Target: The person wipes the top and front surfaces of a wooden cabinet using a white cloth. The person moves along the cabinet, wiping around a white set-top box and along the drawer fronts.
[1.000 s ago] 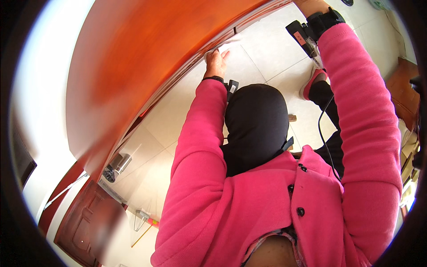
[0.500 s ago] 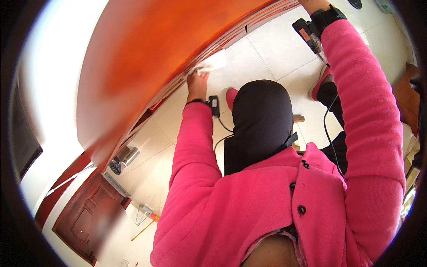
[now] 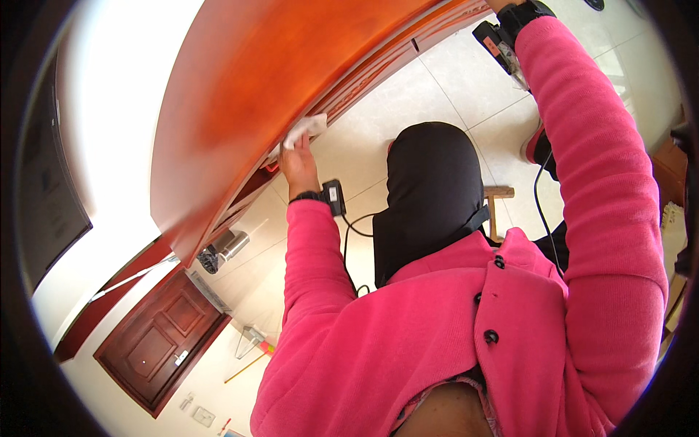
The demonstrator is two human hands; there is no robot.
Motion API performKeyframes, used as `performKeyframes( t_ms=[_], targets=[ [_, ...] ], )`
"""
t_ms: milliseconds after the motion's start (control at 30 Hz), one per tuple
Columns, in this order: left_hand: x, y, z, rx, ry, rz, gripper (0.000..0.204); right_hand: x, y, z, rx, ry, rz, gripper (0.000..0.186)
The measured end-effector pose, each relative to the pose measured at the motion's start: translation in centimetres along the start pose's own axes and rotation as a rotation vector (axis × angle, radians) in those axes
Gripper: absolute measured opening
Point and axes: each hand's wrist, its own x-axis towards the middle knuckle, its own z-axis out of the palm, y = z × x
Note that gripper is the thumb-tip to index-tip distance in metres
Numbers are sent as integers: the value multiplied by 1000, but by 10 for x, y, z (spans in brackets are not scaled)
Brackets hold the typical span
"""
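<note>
My left hand (image 3: 298,162) is closed on a crumpled white cloth (image 3: 309,127), held against the carved edge of a large reddish-orange wooden piece of furniture (image 3: 255,65). My right hand (image 3: 499,4) reaches to the same edge at the top of the view; its fingers are out of sight. Both wrists wear black straps with small devices, and a cable runs from the left one. My pink sleeves come up from below, either side of my black-clad knee (image 3: 429,175).
Pale tiled floor (image 3: 378,109) lies beneath. A small wooden stool (image 3: 499,194) is partly behind my leg. A steel bin (image 3: 233,244) stands at lower left, near a dark red door (image 3: 160,335) and a broom and dustpan (image 3: 255,342). A dark screen (image 3: 51,167) is at far left.
My left hand and the cloth have moved down and to the left along the furniture's edge. My right hand stays near the top. The view has shifted slightly.
</note>
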Motion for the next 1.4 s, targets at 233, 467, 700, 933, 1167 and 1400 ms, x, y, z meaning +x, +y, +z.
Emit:
performKeyframes(
  t_ms=[233, 467, 700, 933, 1167, 1400],
  targets=[
    [8, -14, 48, -31, 64, -68, 48, 1, 1, 4, -2, 73, 24, 30],
    [-15, 5, -30, 70, 616, -133, 44, 1, 2, 1, 29, 1, 34, 30],
    [11, -4, -51, -43, 418, -171, 49, 0, 0, 1, 22, -1, 19, 30],
    [19, -18, -52, -94, 279, -258, 41, 0, 1, -1, 31, -18, 6, 30],
    [21, -5, -32, 123, 194, -305, 25, 2, 1, -4, 33, -6, 16, 30],
    [15, -15, 20, 94, 196, -393, 22, 3, -7, -8, 42, -85, 77, 32]
  ],
)
